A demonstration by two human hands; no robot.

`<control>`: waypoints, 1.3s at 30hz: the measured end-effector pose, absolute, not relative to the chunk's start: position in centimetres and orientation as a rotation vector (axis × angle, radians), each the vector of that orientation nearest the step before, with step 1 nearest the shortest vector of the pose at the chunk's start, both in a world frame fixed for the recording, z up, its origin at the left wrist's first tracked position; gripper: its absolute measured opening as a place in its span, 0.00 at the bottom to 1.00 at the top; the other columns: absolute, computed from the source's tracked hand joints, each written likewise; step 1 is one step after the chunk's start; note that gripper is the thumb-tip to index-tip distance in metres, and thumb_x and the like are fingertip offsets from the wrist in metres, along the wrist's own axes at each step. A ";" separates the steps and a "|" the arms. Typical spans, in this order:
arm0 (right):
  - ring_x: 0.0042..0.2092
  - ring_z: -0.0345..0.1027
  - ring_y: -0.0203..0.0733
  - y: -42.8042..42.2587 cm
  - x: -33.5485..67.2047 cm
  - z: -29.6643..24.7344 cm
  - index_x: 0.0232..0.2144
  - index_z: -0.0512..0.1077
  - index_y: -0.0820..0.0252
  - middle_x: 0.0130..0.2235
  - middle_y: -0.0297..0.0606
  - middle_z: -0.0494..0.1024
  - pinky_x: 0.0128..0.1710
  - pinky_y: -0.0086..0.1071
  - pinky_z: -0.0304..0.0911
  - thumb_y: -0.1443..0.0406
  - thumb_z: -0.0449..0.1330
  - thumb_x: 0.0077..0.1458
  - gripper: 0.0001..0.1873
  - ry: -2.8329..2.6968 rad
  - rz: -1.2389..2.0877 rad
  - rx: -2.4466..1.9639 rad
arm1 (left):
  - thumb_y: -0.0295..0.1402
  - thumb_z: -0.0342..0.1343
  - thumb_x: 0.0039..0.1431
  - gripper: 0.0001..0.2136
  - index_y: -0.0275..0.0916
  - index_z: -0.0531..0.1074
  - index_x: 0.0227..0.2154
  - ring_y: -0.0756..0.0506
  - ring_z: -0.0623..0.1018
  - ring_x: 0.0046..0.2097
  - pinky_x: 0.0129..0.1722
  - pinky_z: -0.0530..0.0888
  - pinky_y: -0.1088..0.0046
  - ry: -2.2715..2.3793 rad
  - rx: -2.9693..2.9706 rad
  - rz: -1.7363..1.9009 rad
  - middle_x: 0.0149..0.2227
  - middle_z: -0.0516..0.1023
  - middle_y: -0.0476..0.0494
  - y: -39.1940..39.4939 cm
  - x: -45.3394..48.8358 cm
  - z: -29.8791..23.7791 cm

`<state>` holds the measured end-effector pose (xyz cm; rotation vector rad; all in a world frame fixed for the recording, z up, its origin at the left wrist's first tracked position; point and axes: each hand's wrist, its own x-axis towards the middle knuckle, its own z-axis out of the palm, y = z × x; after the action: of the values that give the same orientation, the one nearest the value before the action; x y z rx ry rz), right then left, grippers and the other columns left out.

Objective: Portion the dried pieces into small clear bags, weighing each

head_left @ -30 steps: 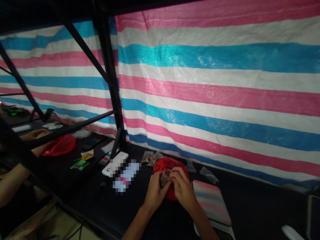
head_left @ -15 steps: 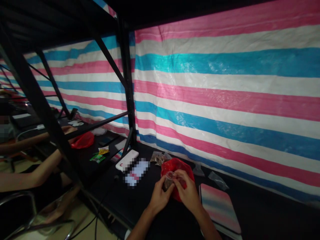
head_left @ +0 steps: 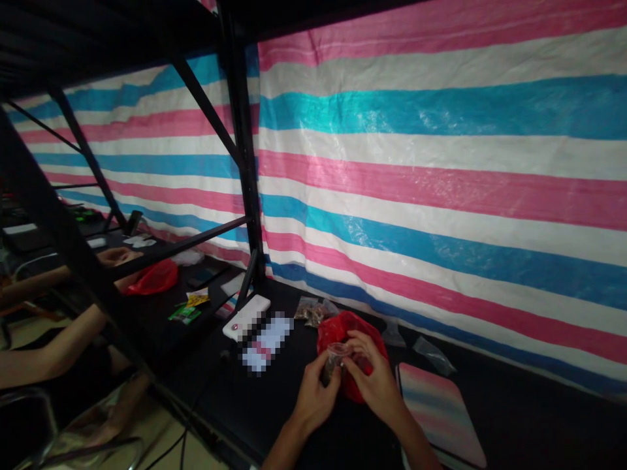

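Note:
Both my hands meet over a red plastic bag (head_left: 349,329) on the black table (head_left: 274,405). My left hand (head_left: 316,395) and my right hand (head_left: 375,378) pinch a small clear plastic bag (head_left: 334,358) that holds something brownish. The fingers of both hands are closed on its top edge. Two more small filled clear bags (head_left: 313,310) lie just behind the red bag.
A striped pouch (head_left: 441,414) lies right of my hands, and empty clear bags (head_left: 431,352) lie behind it. A white power bank (head_left: 246,316) sits to the left. Another person's arms (head_left: 53,343) work at the neighbouring table beside another red bag (head_left: 151,277). Black shelf posts (head_left: 242,163) stand ahead.
The view has swung slightly left and down. My hands keep working the small clear bag over the red bag, staying in place on the table.

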<state>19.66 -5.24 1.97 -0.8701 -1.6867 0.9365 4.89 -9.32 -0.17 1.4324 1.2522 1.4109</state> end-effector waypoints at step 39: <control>0.44 0.76 0.46 -4.0 22.1 1.8 0.46 0.75 0.55 0.44 0.40 0.82 0.47 0.38 0.68 0.64 0.56 0.62 0.12 -1.852 0.423 -1.317 | 0.58 0.60 0.45 0.25 0.38 0.72 0.26 0.53 0.64 0.12 0.10 0.56 0.80 1.325 0.806 1.169 0.14 0.67 0.55 -5.7 7.9 -1.1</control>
<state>22.09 -3.99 1.83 -1.3173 -1.8519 0.4229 7.87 -5.70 -1.14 0.8057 1.3255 1.1690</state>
